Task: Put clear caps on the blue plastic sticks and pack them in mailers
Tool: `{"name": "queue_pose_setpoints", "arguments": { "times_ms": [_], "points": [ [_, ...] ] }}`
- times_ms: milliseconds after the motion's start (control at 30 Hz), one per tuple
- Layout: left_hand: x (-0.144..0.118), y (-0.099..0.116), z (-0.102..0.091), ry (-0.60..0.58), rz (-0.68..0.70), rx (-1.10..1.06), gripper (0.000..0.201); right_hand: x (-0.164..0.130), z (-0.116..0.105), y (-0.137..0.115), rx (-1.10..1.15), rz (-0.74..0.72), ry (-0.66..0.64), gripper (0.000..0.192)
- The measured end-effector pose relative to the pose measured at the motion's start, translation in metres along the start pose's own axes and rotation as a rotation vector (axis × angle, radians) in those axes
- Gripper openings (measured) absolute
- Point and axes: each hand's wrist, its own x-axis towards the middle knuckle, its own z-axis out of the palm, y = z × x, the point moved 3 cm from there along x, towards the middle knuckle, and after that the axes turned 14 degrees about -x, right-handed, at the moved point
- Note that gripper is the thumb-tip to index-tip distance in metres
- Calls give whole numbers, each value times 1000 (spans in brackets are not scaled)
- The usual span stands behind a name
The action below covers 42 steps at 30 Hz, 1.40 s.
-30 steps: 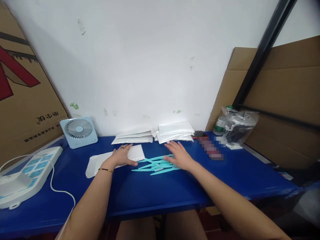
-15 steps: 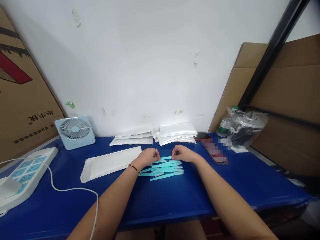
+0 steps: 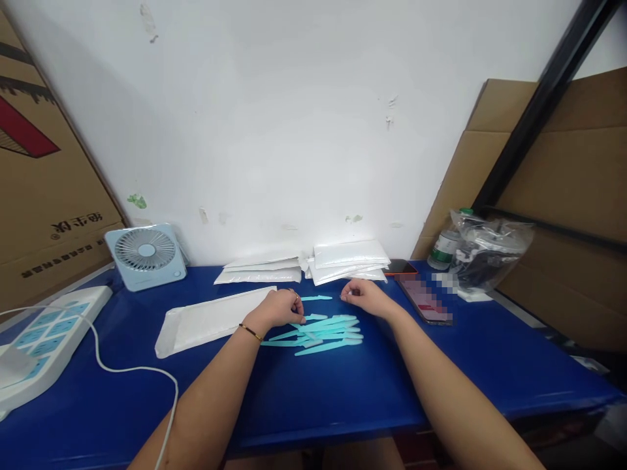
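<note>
Between the fingers of my left hand [image 3: 283, 307] is a teal eyebrow razor [image 3: 316, 298], its slim blade end pointing right. Fingertips of my right hand [image 3: 363, 297] are pinched together just beyond that blade end, apart from it. A small pale bit shows at those fingers, too small to name. Just below both hands, a loose pile of several teal eyebrow razors [image 3: 323, 331] lies on the blue tabletop [image 3: 333, 398], mostly with blade ends to the right. My left hand and wrist cover part of a white padded mailer [image 3: 210, 321].
White padded mailers [image 3: 259, 268] lie in stacks [image 3: 350, 261] by the wall. To the left are a light-blue fan [image 3: 145, 256] and a power strip [image 3: 53, 336], its cable crossing my left forearm. Rightward lie a phone [image 3: 422, 299], a bottle [image 3: 444, 248] and a plastic-wrapped item [image 3: 482, 258].
My hands have drawn apart, the left moving slightly left. The razor in my left hand now shows clear of the pile, its blade end free of my right fingers.
</note>
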Motion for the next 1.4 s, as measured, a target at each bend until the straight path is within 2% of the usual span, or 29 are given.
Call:
{"name": "queue_pose_setpoints", "arguments": {
  "times_ms": [100, 200, 267, 367, 533, 633, 700, 800, 900, 1033, 1133, 1233, 1333, 1400],
  "points": [
    [1, 6, 5, -18, -28, -43, 12, 0, 13, -20, 1, -101, -62, 24],
    [8, 12, 9, 60, 10, -61, 14, 0, 22, -33, 15, -171, -123, 27],
    [13, 16, 12, 122, 46, -47, 17, 2, 22, -34, 32, -177, -137, 28],
    [18, 18, 14, 214, 55, -12, 18, 3, 14, -20, 59, -127, -124, 30],
    [23, 12, 14, 346, -2, 57, 16, 2, -2, 13, 115, 44, -69, 33],
    [22, 11, 12, 387, 19, 48, 24, -2, -9, 15, 34, 20, 10, 32],
    [19, 13, 12, 362, 58, 0, 24, -6, -9, 8, -7, -56, -41, 30],
    [12, 22, 18, 192, 147, -73, 26, -11, -4, -4, -42, -145, -197, 27],
    [8, 31, 25, 77, 212, -65, 28, -11, -4, -9, -6, -135, -200, 26],
    [12, 31, 26, 128, 193, 0, 24, -8, -6, -4, 83, -81, -136, 27],
    [17, 21, 20, 206, 136, 73, 22, -6, -8, 8, 78, 20, -107, 27],
    [18, 9, 12, 258, 73, 93, 18, -6, -13, 17, 45, 100, -17, 28],
    [15, 6, 8, 286, 75, 37, 22, -8, -13, 10, 0, 25, 44, 26],
    [12, 9, 8, 256, 93, -11, 25, -8, -6, -1, -25, -71, -21, 24]
  ]
}}
